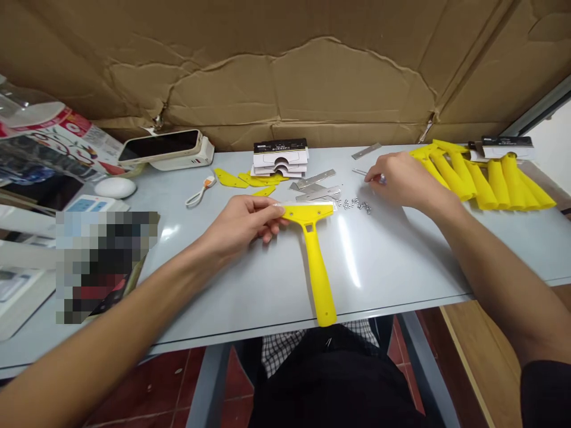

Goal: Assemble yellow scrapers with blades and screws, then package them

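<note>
Just left of the screw pile [352, 204], the left hand [243, 223] has its grip closed on the head of the yellow scraper [310, 215]; beyond the pile to the right, the right hand [399, 178] pinches a slim tool [360, 172]. The scraper looks light, stiff and smooth, best held by its handle [319, 276], off the blade edge [314, 204].

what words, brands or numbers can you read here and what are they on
None can be quoted with certainty.
Packaging stack at the centre back: pale print on black, too small to read surely.
Packaging at the right: print too small.
Red and white bottle label: pattern or lettering, too distorted to make out.
White device with blue panels: marks too blurred.
Yellow scraper: no lettering that I can see.
</note>
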The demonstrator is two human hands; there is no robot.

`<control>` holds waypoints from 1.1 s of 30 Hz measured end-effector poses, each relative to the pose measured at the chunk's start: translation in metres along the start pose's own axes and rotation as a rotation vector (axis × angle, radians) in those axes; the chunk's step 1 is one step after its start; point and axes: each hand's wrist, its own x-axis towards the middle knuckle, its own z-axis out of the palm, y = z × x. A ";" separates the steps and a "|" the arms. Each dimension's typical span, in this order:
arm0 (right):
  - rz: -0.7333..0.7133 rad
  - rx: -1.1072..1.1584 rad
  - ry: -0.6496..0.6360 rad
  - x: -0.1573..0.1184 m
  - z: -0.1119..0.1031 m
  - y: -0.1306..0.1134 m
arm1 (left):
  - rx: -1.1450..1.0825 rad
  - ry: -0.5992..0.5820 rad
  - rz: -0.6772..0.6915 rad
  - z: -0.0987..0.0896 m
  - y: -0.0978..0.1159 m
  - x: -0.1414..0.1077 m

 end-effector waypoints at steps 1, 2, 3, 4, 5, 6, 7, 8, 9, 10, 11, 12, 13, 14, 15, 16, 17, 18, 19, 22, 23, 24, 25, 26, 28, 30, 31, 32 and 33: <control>-0.010 -0.005 -0.019 -0.001 0.001 -0.005 | 0.002 0.003 -0.002 0.000 0.000 0.000; -0.020 -0.002 -0.037 -0.002 0.002 -0.009 | 0.002 0.005 -0.003 0.000 0.000 0.000; -0.028 0.011 -0.055 -0.002 0.003 -0.012 | -0.001 0.008 -0.005 0.000 0.000 0.000; -0.045 0.034 -0.071 -0.002 0.004 -0.014 | -0.005 0.008 -0.005 0.000 0.000 0.001; -0.059 0.056 -0.081 -0.002 0.005 -0.016 | -0.010 0.009 -0.006 0.000 0.000 0.001; -0.071 0.074 -0.084 -0.001 0.006 -0.016 | -0.013 0.009 -0.008 0.000 0.000 0.001; -0.083 0.088 -0.085 -0.001 0.006 -0.016 | -0.014 0.009 -0.011 0.000 -0.001 0.001; -0.097 0.099 -0.086 -0.001 0.006 -0.015 | -0.013 0.011 -0.013 0.000 -0.001 0.000; -0.115 0.107 -0.088 0.000 0.006 -0.014 | -0.011 0.014 -0.015 0.000 -0.001 0.000; -0.134 0.112 -0.092 0.000 0.006 -0.012 | -0.008 0.017 -0.018 0.000 0.000 0.000; -0.151 0.115 -0.101 0.000 0.007 -0.011 | -0.006 0.018 -0.019 0.000 0.000 -0.001; -0.166 0.114 -0.111 0.000 0.007 -0.011 | -0.002 0.017 -0.021 0.001 0.000 -0.001; -0.173 0.113 -0.120 0.000 0.007 -0.010 | -0.001 0.016 -0.023 0.001 0.001 -0.001; -0.176 0.111 -0.127 -0.001 0.007 -0.010 | 0.000 0.016 -0.025 0.001 0.001 -0.001; -0.177 0.110 -0.132 -0.001 0.007 -0.010 | -0.002 0.017 -0.026 0.001 0.001 -0.001; -0.177 0.109 -0.136 -0.001 0.008 -0.009 | -0.006 0.020 -0.026 0.001 0.001 0.000; -0.177 0.107 -0.138 0.000 0.008 -0.009 | -0.010 0.022 -0.027 0.001 0.001 0.000; -0.175 0.105 -0.139 0.000 0.008 -0.009 | -0.015 0.024 -0.028 0.001 0.000 0.000; -0.173 0.105 -0.140 0.000 0.008 -0.009 | -0.018 0.025 -0.028 0.001 0.000 0.000; -0.161 0.115 -0.144 0.001 0.008 -0.009 | -0.015 0.028 -0.028 0.002 0.000 0.000; -0.155 0.119 -0.147 0.001 0.008 -0.009 | -0.012 0.030 -0.028 0.002 0.000 0.000; -0.151 0.121 -0.151 0.001 0.008 -0.009 | -0.008 0.033 -0.027 0.002 0.000 0.000; -0.149 0.123 -0.153 0.001 0.008 -0.009 | -0.005 0.033 -0.026 0.001 0.001 -0.001; -0.148 0.124 -0.155 0.001 0.008 -0.009 | -0.002 0.034 -0.023 0.001 0.001 -0.001; -0.153 0.127 -0.153 0.001 0.008 -0.008 | 0.004 0.032 -0.018 0.001 0.000 -0.001; -0.165 0.128 -0.152 0.001 0.009 -0.007 | 0.004 0.029 -0.019 0.001 0.000 -0.001; -0.169 0.126 -0.152 0.001 0.009 -0.007 | 0.004 0.027 -0.020 0.001 0.000 -0.001; -0.172 0.123 -0.152 0.001 0.009 -0.007 | 0.004 0.025 -0.022 0.002 0.000 -0.001; -0.174 0.121 -0.151 0.001 0.009 -0.007 | 0.005 0.025 -0.022 0.002 0.000 -0.001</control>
